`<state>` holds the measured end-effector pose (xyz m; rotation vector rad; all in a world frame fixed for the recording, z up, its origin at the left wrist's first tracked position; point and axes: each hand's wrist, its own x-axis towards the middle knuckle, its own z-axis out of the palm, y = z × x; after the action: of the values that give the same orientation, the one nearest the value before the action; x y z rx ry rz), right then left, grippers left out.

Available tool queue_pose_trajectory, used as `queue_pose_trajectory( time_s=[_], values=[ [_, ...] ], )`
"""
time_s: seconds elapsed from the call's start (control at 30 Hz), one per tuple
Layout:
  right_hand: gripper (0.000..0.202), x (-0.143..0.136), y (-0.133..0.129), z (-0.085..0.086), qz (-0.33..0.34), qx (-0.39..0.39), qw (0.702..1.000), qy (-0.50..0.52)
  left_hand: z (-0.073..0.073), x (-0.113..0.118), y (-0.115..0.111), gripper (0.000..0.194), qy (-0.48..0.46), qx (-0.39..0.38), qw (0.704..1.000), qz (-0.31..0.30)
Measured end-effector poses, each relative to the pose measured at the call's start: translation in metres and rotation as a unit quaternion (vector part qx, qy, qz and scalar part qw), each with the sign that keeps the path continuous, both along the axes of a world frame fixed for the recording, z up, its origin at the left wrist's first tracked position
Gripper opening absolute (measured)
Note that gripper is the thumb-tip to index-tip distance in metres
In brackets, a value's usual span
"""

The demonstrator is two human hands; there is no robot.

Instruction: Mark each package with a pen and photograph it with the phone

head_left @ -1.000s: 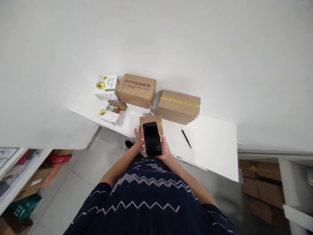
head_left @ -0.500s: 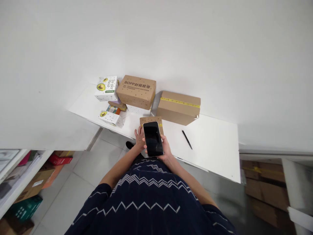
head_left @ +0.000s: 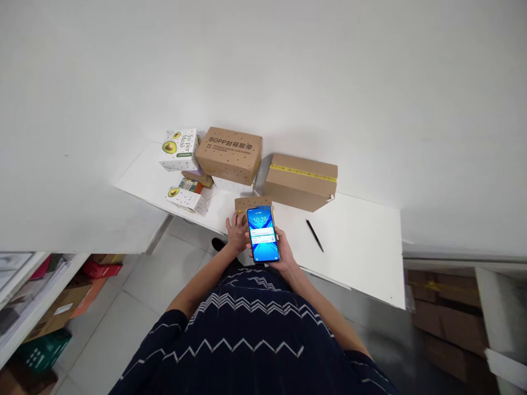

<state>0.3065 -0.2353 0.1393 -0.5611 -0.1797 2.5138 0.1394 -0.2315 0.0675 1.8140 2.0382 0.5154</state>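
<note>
Phone point(head_left: 263, 233): you grip it in your right hand point(head_left: 281, 253), fingers wrapped around its right edge and back, above the near edge of the white table point(head_left: 362, 247). Its screen is lit, faces you, and shows 10:28 on a blue background with a white notification card below the time.

Left hand point(head_left: 236, 232): your palm rests flat with fingers extended on the small brown box point(head_left: 251, 203), which lies at the near edge of the table, partly hidden behind the phone. A strip of yellow tape shows on this box. The hand presses on it and does not close around it.

Other items on the table:
- A black pen point(head_left: 314, 235) lies to the right of the phone, clear of both hands.
- A brown carton with yellow tape point(head_left: 300, 180) stands toward the far edge, behind the pen.
- A printed brown carton point(head_left: 229, 154) sits to its left, stacked on a white box that is mostly hidden.
- A white avocado-print box point(head_left: 179, 149) stands at the far left corner.
- A second, smaller avocado-print box point(head_left: 188, 197) lies near the left end of the near edge, with small coloured packs just behind it.

Shelving with further cartons stands below table level at both sides of the view.
</note>
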Motion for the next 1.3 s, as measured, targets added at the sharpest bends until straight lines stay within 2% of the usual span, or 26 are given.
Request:
queue_pose_trajectory(
  time_s=[0.17, 0.27, 0.37, 0.5, 0.63, 0.7, 0.83, 0.9, 0.97, 1.03, 1.1, 1.2, 1.3],
  values=[
    [0.056, 0.04, -0.003, -0.02, -0.016, 0.078, 0.989, -0.121, 0.007, -0.002, 0.002, 0.053, 0.092, 0.002, 0.994, -0.056],
    [0.055, 0.073, -0.005, -0.034, 0.008, 0.179, 0.957, -0.23, 0.008, -0.007, 0.006, 0.055, 0.096, 0.015, 0.993, -0.065],
    [0.062, 0.098, -0.007, -0.05, 0.069, 0.275, 0.892, -0.353, 0.009, -0.012, 0.011, 0.055, 0.086, 0.022, 0.992, -0.084],
    [0.064, 0.107, -0.01, -0.072, 0.125, 0.354, 0.802, -0.464, 0.011, -0.018, 0.016, 0.057, 0.048, 0.022, 0.995, -0.089],
    [0.063, 0.108, -0.013, -0.087, 0.17, 0.427, 0.697, -0.551, 0.015, -0.024, 0.02, 0.102, -0.056, -0.043, 0.997, 0.022],
    [0.064, 0.109, -0.015, -0.092, 0.179, 0.447, 0.667, -0.568, 0.015, -0.027, 0.023, 0.11, -0.117, -0.086, 0.989, 0.031],
    [0.064, 0.109, -0.017, -0.1, 0.176, 0.478, 0.632, -0.584, 0.01, -0.02, 0.037, 0.096, -0.156, -0.097, 0.981, -0.067],
    [0.065, 0.107, -0.016, -0.103, 0.199, 0.501, 0.587, -0.605, 0.006, -0.008, 0.048, 0.091, -0.163, -0.093, 0.975, -0.117],
    [0.067, 0.104, -0.015, -0.106, 0.228, 0.522, 0.523, -0.634, 0.001, 0.007, 0.058, 0.089, -0.168, -0.088, 0.97, -0.152],
    [0.068, 0.101, -0.012, -0.11, 0.244, 0.542, 0.466, -0.656, -0.003, 0.023, 0.068, 0.087, -0.171, -0.082, 0.967, -0.172],
    [0.067, 0.101, -0.009, -0.114, 0.243, 0.565, 0.424, -0.665, -0.007, 0.037, 0.075, 0.085, -0.169, -0.078, 0.965, -0.185],
    [0.065, 0.104, -0.004, -0.124, 0.233, 0.603, 0.379, -0.662, -0.012, 0.05, 0.079, 0.085, -0.156, -0.075, 0.966, -0.194],
    [0.063, 0.111, -0.001, -0.136, 0.217, 0.621, 0.353, -0.665, -0.013, 0.053, 0.077, 0.085, -0.151, -0.075, 0.967, -0.191]
  ],
)
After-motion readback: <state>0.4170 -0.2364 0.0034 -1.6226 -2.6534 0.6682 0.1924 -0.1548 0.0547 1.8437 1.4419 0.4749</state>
